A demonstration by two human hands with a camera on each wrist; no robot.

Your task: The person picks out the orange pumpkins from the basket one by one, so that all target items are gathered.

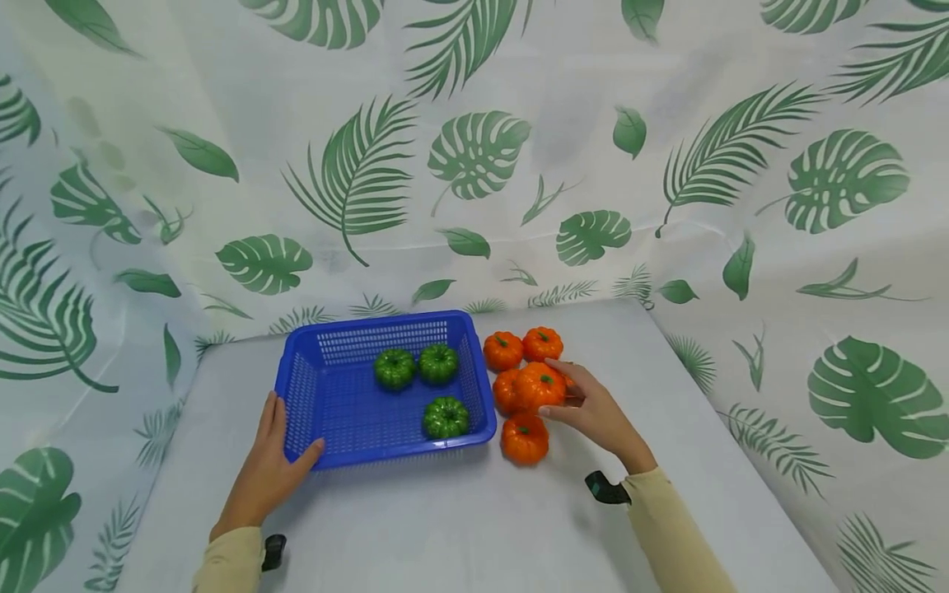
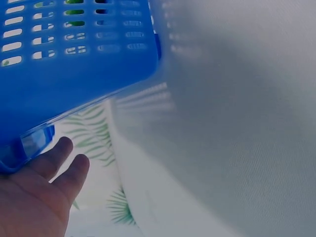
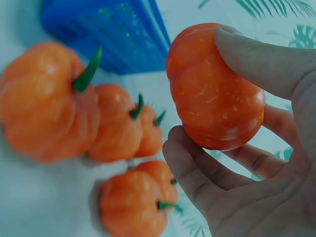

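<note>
My right hand (image 1: 599, 412) holds a small orange toy pumpkin (image 1: 539, 386) with a green stem. The thumb presses one side and the fingers support the other; in the right wrist view this pumpkin (image 3: 212, 89) hangs above the others. Close by on the table are several more orange pumpkins (image 1: 525, 439), stems upward. My left hand (image 1: 268, 473) rests at the left end of a blue plastic basket (image 1: 385, 455), its fingers extended along the outer side and its thumb at the front corner. Inside the basket sit three green pumpkins (image 1: 446, 417), toward its right half.
A white-covered table (image 1: 415, 535) carries everything. Behind it and along both sides hangs a leaf-patterned cloth (image 1: 541, 123). The orange group stands right beside the basket's right wall.
</note>
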